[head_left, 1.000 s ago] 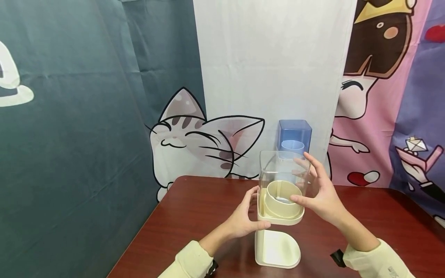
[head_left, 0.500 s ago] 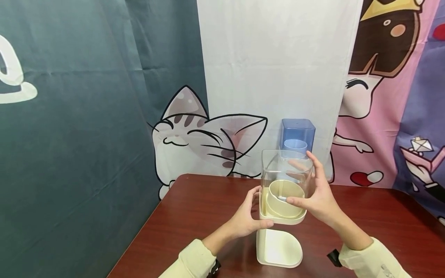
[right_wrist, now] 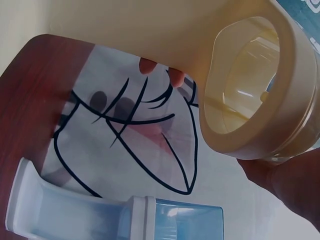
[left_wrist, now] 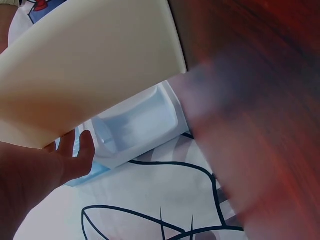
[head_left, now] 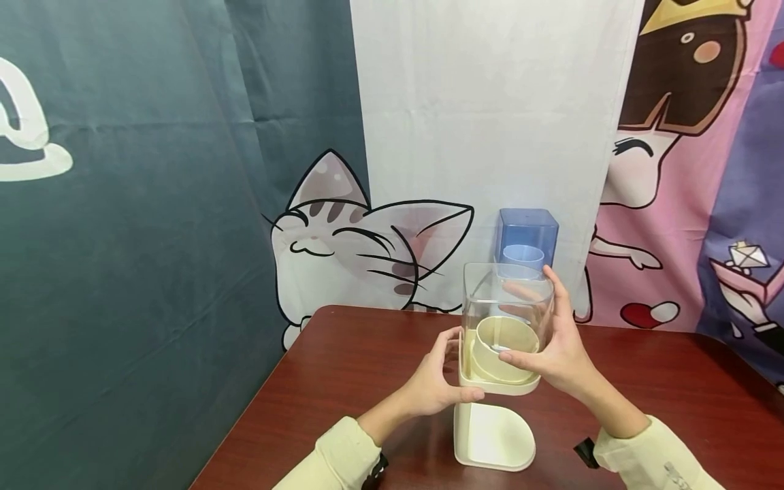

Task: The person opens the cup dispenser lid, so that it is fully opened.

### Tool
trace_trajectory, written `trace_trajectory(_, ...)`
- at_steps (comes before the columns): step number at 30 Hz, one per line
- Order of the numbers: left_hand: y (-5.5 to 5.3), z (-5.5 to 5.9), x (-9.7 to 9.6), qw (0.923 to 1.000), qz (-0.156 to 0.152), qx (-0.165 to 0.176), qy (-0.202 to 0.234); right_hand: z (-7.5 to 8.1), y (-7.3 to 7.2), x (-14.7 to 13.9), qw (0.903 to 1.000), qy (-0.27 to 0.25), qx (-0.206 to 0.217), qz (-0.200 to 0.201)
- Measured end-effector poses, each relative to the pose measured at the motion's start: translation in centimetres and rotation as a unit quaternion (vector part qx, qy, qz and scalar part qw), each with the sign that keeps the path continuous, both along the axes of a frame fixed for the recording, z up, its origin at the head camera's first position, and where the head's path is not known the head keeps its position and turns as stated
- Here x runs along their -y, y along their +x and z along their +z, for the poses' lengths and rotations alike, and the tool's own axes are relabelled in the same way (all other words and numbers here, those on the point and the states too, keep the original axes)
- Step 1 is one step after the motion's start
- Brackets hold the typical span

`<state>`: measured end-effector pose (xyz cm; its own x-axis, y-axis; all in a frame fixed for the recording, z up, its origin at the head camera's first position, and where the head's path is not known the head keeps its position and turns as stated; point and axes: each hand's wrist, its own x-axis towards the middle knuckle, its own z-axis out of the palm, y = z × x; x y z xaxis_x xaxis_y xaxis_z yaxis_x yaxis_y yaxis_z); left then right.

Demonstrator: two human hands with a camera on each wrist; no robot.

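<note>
A cream stand with a flat foot (head_left: 499,439) bears a clear plastic box (head_left: 484,292) with a short cream cylinder (head_left: 503,347) inside. My left hand (head_left: 429,384) grips the stand's left side at the shelf, thumb in front. In the left wrist view, fingers of the left hand (left_wrist: 47,172) lie at the edge of the cream panel (left_wrist: 95,60). My right hand (head_left: 563,347) holds the clear box from the right, thumb across its front. Beneath the shelf, a round opening (right_wrist: 211,120) shows in the right wrist view, with part of the right hand (right_wrist: 297,185) beside it.
At the back of the brown table (head_left: 367,361) stands a similar holder with a blue box (head_left: 528,231), partly hidden behind the clear box. Printed cloth (head_left: 490,102) hangs behind the table, and a dark green cloth (head_left: 153,272) hangs at left.
My right thumb has slid left across the front of the clear box. The left hand keeps its grip. The whole head view has shifted slightly to the right.
</note>
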<state>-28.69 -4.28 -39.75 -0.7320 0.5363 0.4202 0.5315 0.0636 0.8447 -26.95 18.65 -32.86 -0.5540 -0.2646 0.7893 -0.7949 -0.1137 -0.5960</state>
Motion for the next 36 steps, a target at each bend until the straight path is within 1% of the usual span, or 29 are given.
trace_trajectory(3,-0.1,-0.1,0.0,0.9998,0.012,-0.015,-0.008,-0.1,-0.1,0.1,0.9999,-0.008,-0.011,0.006)
trace_trajectory(7,-0.2,-0.3,0.2,0.9976,0.028,-0.055,-0.031,-0.2,-0.3,0.3,0.9987,-0.02,-0.042,0.021)
trace_trajectory(9,-0.4,-0.3,0.2,0.9963,0.035,-0.069,-0.037,-0.2,-0.5,0.4,0.9976,-0.025,-0.058,0.027)
trace_trajectory(11,-0.5,-0.2,0.1,0.9963,0.036,-0.07,-0.035,-0.2,-0.7,0.4,0.9966,-0.03,-0.071,0.029)
trace_trajectory(14,-0.7,-0.2,-0.1,0.9972,0.033,-0.06,-0.03,-0.2,-1.0,0.1,0.996,-0.032,-0.081,0.021)
trace_trajectory(17,-0.7,-0.4,-0.3,0.9975,0.031,-0.058,-0.027,-0.4,-1.2,-0.1,0.9968,-0.026,-0.076,0.004)
trace_trajectory(21,-0.7,-0.8,-0.3,0.9974,0.029,-0.063,-0.018,-0.7,-1.1,-0.3,0.9985,-0.015,-0.052,-0.011)
trace_trajectory(22,-0.7,-0.9,-0.3,0.9973,0.028,-0.065,-0.017,-0.7,-1.1,-0.4,0.9988,-0.014,-0.045,-0.013)
trace_trajectory(26,-0.8,-0.9,-0.4,0.9962,0.027,-0.082,-0.014,-0.5,-0.8,-0.5,0.9986,0.006,-0.018,-0.05)
trace_trajectory(29,-1.1,-1.0,-0.5,0.9956,0.023,-0.09,-0.012,-0.3,-0.7,-0.7,0.9976,0.023,-0.005,-0.066)
trace_trajectory(32,-1.1,-1.1,-0.5,0.9957,0.022,-0.089,-0.014,-0.2,-0.7,-0.8,0.9984,0.023,-0.012,-0.051)
trace_trajectory(36,-1.1,-1.1,-0.6,0.9951,0.023,-0.094,-0.02,-0.4,-0.7,-0.9,0.9988,0.013,-0.036,-0.03)
